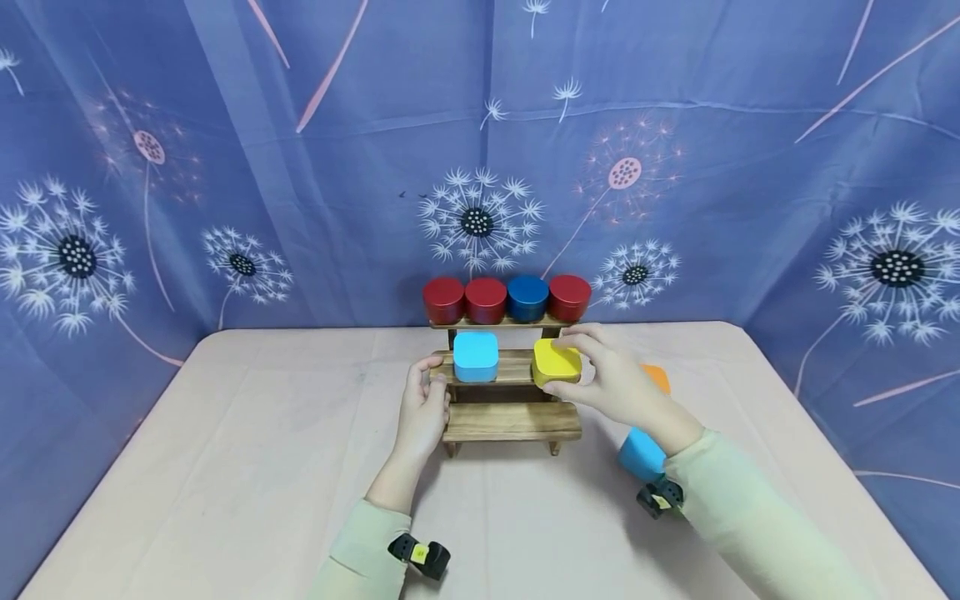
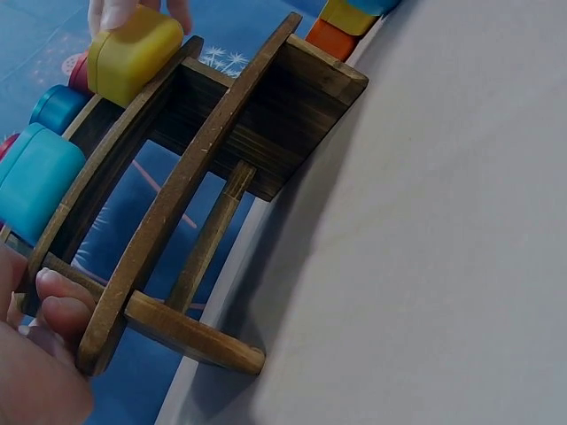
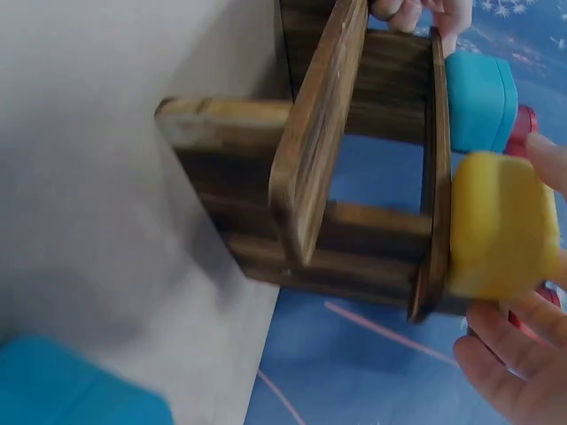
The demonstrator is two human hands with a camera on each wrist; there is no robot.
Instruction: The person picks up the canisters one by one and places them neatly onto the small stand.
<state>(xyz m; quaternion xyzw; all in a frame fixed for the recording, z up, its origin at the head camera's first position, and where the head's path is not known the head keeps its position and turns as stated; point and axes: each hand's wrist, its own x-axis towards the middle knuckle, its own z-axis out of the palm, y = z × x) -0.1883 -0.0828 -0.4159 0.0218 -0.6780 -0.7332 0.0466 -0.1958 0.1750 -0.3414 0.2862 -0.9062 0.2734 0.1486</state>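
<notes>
A three-step wooden display stand is on the table. My left hand grips the left end of its middle step, thumb in front. At the right end of that step, my right hand holds a yellow square tin between thumb and fingers. The tin's base meets the step in the right wrist view. A light-blue square tin sits on the same step, nearer my left hand. Along the top step stand round tins: two red ones, a dark blue one and another red one.
Right of the stand, partly behind my right arm, are an orange tin and a light-blue tin. Another yellow tin shows there in the left wrist view. Blue dandelion-print cloth hangs behind and beside the pale table.
</notes>
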